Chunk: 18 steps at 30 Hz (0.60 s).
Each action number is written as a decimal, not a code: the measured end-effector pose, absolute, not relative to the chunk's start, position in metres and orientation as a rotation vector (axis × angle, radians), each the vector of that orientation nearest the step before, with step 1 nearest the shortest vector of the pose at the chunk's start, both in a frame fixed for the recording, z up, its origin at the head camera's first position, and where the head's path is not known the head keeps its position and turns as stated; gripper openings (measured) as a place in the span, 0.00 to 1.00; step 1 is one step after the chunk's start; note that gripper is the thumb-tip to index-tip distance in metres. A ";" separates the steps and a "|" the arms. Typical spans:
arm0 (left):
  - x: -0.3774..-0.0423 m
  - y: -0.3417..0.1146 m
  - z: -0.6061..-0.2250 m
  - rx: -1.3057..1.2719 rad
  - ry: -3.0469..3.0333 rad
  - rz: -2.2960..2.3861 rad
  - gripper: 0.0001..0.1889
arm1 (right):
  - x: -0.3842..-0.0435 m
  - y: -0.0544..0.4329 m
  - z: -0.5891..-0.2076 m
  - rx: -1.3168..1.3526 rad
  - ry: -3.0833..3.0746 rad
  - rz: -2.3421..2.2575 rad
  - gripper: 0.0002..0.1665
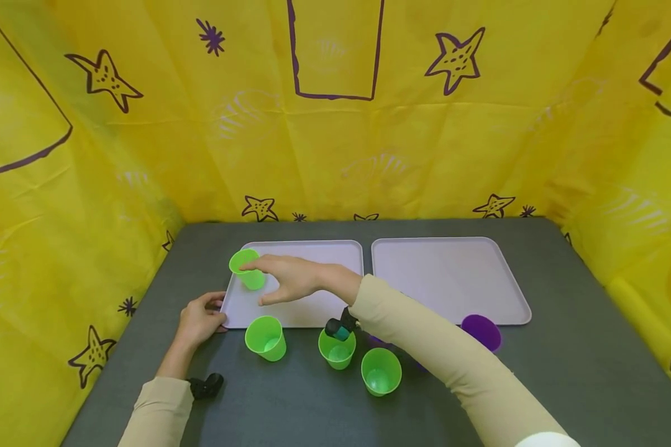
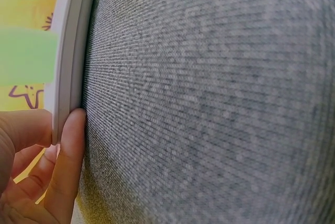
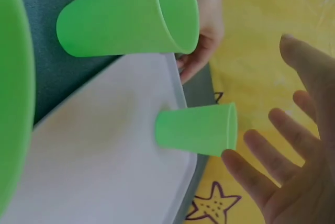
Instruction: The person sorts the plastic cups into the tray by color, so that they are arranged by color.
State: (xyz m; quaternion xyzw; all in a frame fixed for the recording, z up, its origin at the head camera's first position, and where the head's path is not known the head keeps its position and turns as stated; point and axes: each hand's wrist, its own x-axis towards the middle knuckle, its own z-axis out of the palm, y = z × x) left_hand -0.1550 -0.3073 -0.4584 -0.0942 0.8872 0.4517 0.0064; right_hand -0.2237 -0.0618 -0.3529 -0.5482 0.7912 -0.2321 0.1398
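My left hand (image 1: pixel 198 320) pinches the near left corner of the left white tray (image 1: pixel 313 251); in the left wrist view its thumb and fingers lie on either side of the tray rim (image 2: pixel 68 77). A green cup (image 1: pixel 253 279) stands upright on this tray near its left edge. Over the tray, my right hand (image 1: pixel 292 277) is spread beside that cup, holding nothing. The right wrist view shows its fingers (image 3: pixel 251 179) apart, the index fingertip overlapping the mouth of the cup (image 3: pixel 193 129).
In front of the trays stand more green cups, one at left (image 1: pixel 274 351), one in the middle (image 1: pixel 338 361) and one closer (image 1: pixel 381 383). A purple cup (image 1: pixel 483 332) stands at the right tray's (image 1: pixel 442 273) near edge; more purple shows behind the right sleeve (image 1: pixel 425 341). Yellow patterned cloth (image 1: pixel 335 161) surrounds the table.
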 end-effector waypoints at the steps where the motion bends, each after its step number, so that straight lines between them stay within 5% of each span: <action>1: -0.155 -0.307 -0.459 -0.297 2.776 1.410 0.26 | -0.222 -0.061 -0.353 -1.595 2.270 -0.674 0.41; 18: -0.154 -0.307 -0.459 -0.293 2.760 1.425 0.26 | -0.202 -0.056 -0.360 -1.597 2.057 -0.537 0.42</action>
